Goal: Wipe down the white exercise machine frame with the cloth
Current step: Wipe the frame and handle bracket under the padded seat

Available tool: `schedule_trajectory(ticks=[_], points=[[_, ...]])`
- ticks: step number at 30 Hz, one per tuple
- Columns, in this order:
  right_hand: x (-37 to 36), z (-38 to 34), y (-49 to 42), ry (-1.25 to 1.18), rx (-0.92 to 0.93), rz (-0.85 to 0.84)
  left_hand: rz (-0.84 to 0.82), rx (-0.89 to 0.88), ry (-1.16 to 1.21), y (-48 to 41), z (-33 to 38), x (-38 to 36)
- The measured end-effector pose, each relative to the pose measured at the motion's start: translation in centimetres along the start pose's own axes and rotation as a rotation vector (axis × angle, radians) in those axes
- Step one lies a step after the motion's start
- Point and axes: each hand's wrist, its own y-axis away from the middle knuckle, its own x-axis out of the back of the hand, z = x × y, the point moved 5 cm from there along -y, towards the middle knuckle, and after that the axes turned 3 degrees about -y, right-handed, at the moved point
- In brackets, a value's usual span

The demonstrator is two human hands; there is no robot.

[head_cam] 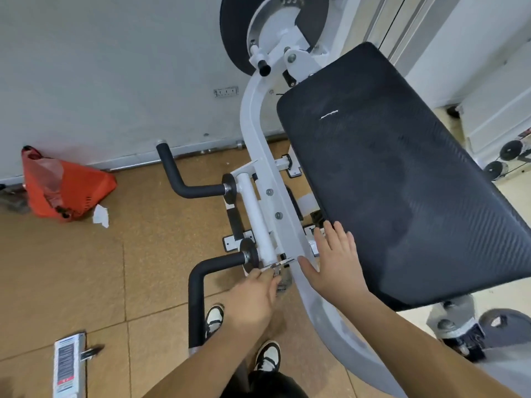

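An orange bag (64, 188) and crumpled paper (101, 216) lie on the tan floor by the wall, and a white labelled pack (69, 366) lies at lower left. Two black foam handles jut left from the white frame (258, 133). The nearer handle (198, 294) sits just beside your left hand (253, 297). The black pad (402, 182) overhangs the frame on the right.

Your left hand pinches the grey cloth (283, 278) against the lower end of the white tube (255, 214). Your right hand (334, 262) lies flat, fingers spread, on the frame at the pad's edge. The frame's curved beam runs from the black disc (232, 38) down towards you, between your hands.
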Motion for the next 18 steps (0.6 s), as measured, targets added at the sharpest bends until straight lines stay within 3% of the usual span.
schedule_trajectory(ticks=[2,4,7,9,11,13,18], points=[[0.3,-0.2,0.0,0.043,0.021,0.017,-0.099,0.110,0.008,1.4,-0.2,-1.2],[0.7,0.0,-1.0,0.087,0.058,0.034,-0.096,0.229,0.119,2.3,-0.1,-2.1],[0.4,-0.6,-2.6,0.131,0.159,0.003,0.051,0.484,0.498,3.0,-0.2,-3.5],[-0.1,-1.3,-2.8,0.137,0.176,-0.031,0.174,0.578,0.609,3.1,-0.2,-3.7],[-1.4,-1.9,-2.6,0.192,0.212,-0.054,0.248,0.628,0.631,3.6,-0.1,-4.5],[-2.0,-1.7,-3.2,0.286,0.300,-0.041,0.184,0.675,0.647,3.3,0.7,-5.6],[0.3,1.3,-6.7,0.475,0.478,-0.048,0.333,0.549,0.807,3.1,3.3,-5.2]])
